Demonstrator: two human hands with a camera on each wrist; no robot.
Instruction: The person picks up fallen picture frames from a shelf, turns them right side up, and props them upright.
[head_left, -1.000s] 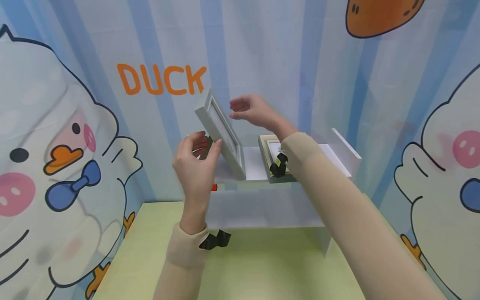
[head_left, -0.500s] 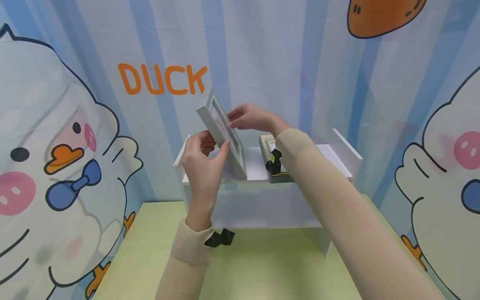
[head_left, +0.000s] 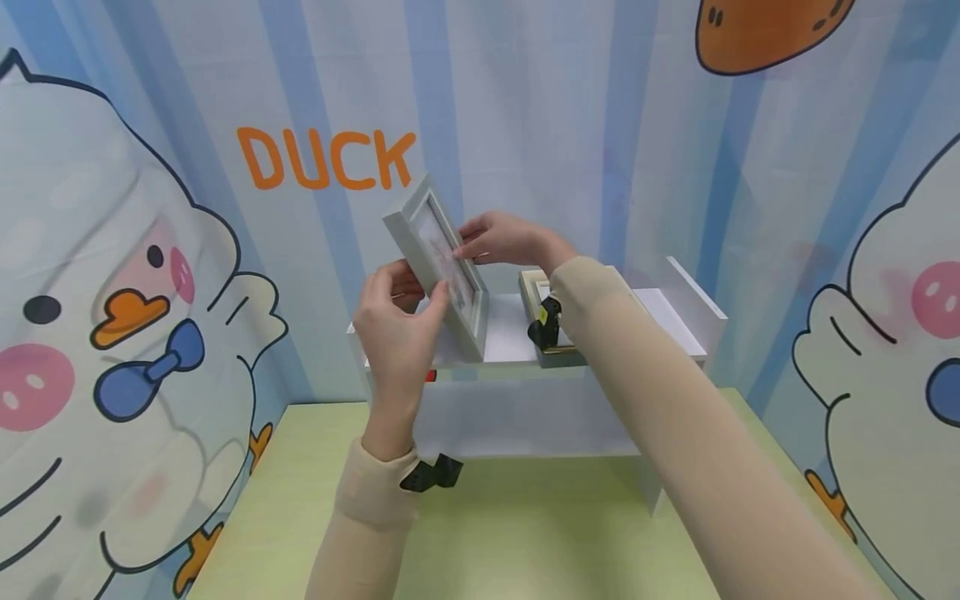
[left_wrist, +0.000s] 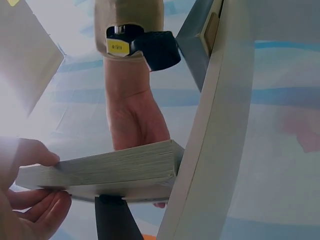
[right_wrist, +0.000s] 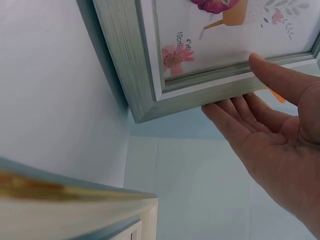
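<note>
The pale desk (head_left: 525,533) fills the bottom of the head view, and the white shelf (head_left: 504,329) stands on it at the centre. The grey photo frame (head_left: 451,273) is just left of centre, tilted, its lower end resting on the shelf. It should handle as light and stiff, with a smooth rim that could slip a little; whether the clear front is glass or plastic I cannot tell, so best treat it as breakable and hold the rim. The left hand (head_left: 396,325), centre left, has its grip clamped on one side, thumb in front and fingers behind; the right hand (head_left: 513,240), upper centre, pinches the opposite side. The dark strut (left_wrist: 116,220) at the bottom of the left wrist view is probably the weakest part and a poor handle.

A second ago the right hand was apart from the photo frame; now it holds it. Since half a second ago, the top has swung slightly left, the left hand with it.
</note>
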